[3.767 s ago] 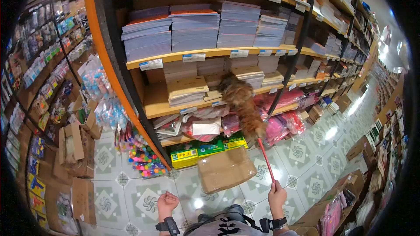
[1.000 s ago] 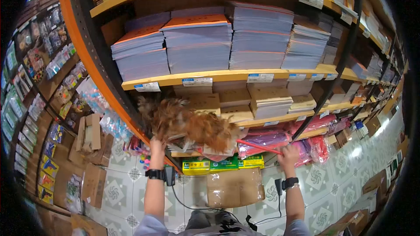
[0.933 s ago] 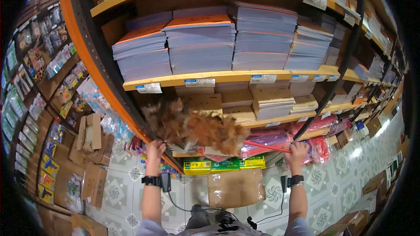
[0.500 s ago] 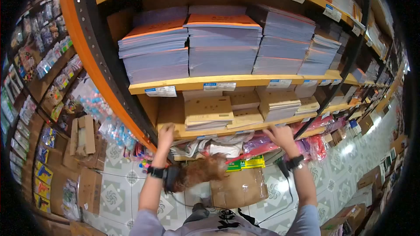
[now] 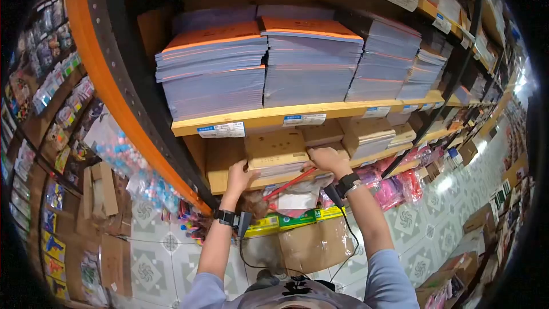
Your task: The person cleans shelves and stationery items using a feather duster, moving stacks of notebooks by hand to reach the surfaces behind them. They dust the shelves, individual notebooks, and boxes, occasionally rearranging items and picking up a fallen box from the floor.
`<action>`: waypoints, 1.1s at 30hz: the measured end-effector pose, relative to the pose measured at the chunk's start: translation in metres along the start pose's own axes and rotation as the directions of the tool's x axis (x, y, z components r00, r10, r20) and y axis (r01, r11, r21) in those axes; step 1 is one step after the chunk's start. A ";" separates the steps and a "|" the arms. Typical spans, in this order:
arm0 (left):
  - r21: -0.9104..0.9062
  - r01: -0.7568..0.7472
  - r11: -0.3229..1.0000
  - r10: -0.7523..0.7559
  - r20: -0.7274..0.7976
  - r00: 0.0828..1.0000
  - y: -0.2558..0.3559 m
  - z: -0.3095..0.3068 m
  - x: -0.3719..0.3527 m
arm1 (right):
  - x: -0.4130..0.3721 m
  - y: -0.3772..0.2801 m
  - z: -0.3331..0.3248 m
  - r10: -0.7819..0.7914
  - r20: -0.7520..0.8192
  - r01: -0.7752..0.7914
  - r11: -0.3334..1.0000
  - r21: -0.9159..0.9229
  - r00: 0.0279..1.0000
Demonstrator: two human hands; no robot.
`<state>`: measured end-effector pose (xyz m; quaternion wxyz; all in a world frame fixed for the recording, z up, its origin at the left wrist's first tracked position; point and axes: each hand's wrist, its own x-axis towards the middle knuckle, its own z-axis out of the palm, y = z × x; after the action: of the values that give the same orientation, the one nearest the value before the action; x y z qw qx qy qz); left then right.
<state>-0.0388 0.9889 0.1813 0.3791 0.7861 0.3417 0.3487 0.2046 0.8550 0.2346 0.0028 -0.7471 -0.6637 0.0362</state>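
My left hand (image 5: 239,177) is closed on the front left corner of a stack of tan-covered notebooks (image 5: 277,147) on the lower shelf. At that stack's right side, my right hand (image 5: 328,160) has its fingertips against the notebooks. A thin red handle (image 5: 290,184) slants up from lower left into the underside of my right hand, which grips it. The handle belongs to a brown feather duster (image 5: 255,203), whose fluffy head hangs below my left hand, in front of the shelf's edge. Both wrists carry black straps with cabled devices.
Tall stacks of orange-topped booklets (image 5: 311,63) fill the shelf above. More notebooks (image 5: 369,137) lie to the right. An orange upright (image 5: 123,100) borders the left side. Beneath are a cardboard box (image 5: 317,246), bagged pink goods (image 5: 390,191) and yellow-green packs (image 5: 320,215).
My left hand has moved right to the notebook stack, and my right hand left to its other side. The duster has shifted up toward the shelf. The view has come closer.
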 end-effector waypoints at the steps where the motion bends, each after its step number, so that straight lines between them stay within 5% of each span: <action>1: -0.003 0.004 1.000 -0.004 0.002 1.000 -0.004 0.001 0.002 | -0.001 -0.001 0.000 -0.011 -0.023 0.011 1.000 0.006 1.000; 9: 0.163 0.028 0.986 -0.027 -0.009 1.000 0.015 0.000 0.002 | 0.012 -0.017 0.004 -0.010 -0.036 0.010 1.000 0.008 0.999; 16: 0.126 0.087 0.988 -0.074 -0.107 0.992 0.009 0.010 -0.005 | -0.001 -0.031 0.018 0.078 -0.126 -0.082 0.996 -0.033 0.989; 18: 0.095 0.061 0.994 -0.048 -0.131 0.990 0.012 0.009 -0.008 | -0.007 -0.038 0.023 0.134 -0.255 -0.148 0.988 -0.035 0.958; 30: 0.223 0.080 0.971 -0.031 -0.215 0.976 0.016 0.013 -0.010 | -0.003 -0.035 0.041 0.186 -0.278 -0.178 0.983 0.051 0.942; 33: 0.012 0.245 0.969 -0.242 -0.120 0.963 0.032 0.004 -0.020 | -0.025 -0.033 0.039 0.154 -0.329 -0.152 0.988 0.033 0.932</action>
<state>-0.0374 0.9565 0.2002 0.3879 0.7211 0.4621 0.3407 0.1663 0.8321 0.1990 0.1139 -0.7919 -0.5935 -0.0869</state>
